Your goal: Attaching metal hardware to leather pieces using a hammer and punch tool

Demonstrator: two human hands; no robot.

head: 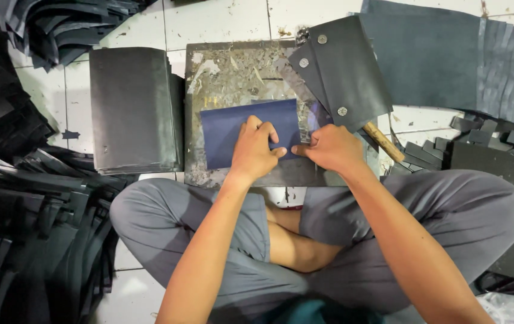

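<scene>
Now our left hand (pixel 256 150) and right hand (pixel 329 147) pinch one blue sheet (pixel 224 133) at its right edge — board (pixel 233 72) margin free above.

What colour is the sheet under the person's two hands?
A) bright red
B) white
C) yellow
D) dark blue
D: both the left hand and the right hand press on a dark blue sheet that lies flat on the worn grey board.

Navy sheet (pixel 233 129) matt, smooth (leather-like); slab (pixel 233 72) scuffed, rough; handle (pixel 383 142) wooden.
</scene>
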